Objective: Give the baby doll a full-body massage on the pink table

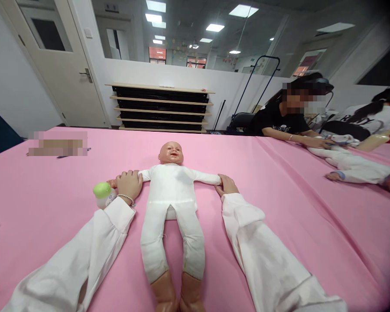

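A baby doll [172, 186] in a white cloth suit lies on its back, its head away from me and its feet close to me. Both of its arms are stretched out sideways. My left hand [129, 186] is wrapped round the doll's forearm on the left, and the doll's small hand sticks out beyond it. On the other side, my right hand [228, 185] grips the end of the other arm, covering the doll's hand. A small bottle with a green cap [102, 190] is beside my left wrist, partly hidden by my sleeve.
A pink cloth [273, 195] covers the table. At the right, a person in a black shirt [279, 119] handles another doll [354, 164]. A blurred-out item [61, 145] lies at the far left. Beyond the table stands a low stack of shelves [162, 106].
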`<state>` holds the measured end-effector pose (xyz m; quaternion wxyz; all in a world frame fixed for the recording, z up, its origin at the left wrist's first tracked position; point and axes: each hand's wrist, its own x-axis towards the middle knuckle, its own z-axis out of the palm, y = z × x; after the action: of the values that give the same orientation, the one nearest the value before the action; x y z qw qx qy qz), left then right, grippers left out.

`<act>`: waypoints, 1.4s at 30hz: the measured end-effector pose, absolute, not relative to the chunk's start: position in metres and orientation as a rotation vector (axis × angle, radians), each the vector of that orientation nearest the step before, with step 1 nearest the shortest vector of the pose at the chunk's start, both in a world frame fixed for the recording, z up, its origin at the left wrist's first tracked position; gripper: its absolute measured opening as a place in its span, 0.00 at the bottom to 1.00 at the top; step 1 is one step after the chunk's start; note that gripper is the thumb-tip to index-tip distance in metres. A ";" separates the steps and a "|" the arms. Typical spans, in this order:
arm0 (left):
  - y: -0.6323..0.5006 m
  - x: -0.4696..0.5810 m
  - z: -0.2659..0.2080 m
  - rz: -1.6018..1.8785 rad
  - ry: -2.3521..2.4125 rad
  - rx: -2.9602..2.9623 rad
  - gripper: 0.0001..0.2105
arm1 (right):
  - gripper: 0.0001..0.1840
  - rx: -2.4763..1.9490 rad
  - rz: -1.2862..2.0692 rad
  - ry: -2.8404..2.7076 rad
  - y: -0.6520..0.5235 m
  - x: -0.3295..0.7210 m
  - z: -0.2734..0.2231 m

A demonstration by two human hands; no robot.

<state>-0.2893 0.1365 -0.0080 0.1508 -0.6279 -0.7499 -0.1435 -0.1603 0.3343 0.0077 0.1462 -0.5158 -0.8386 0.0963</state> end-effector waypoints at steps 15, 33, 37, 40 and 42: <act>0.136 -0.295 -0.008 -0.463 -2.188 -1.678 0.20 | 0.17 -1.415 0.136 -2.284 0.290 -0.109 0.007; 0.136 -0.315 -0.004 -0.459 -2.389 -1.659 0.21 | 0.18 -1.453 0.187 -2.003 0.206 0.129 -0.048; 0.136 -0.315 -0.003 -0.461 -2.437 -1.666 0.20 | 0.19 -1.494 0.151 -1.952 0.207 0.135 -0.051; 0.135 -0.314 -0.002 -0.484 -2.445 -1.672 0.20 | 0.21 -1.523 0.183 -1.927 0.206 0.135 -0.050; 0.135 -0.314 -0.002 -0.506 -2.444 -1.679 0.20 | 0.21 -1.519 0.235 -1.931 0.205 0.134 -0.047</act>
<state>-0.3139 0.1346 -0.0021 0.0665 -0.5570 -0.8107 -0.1677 0.1340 0.2050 -0.0470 0.3303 -0.5809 -0.7385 0.0899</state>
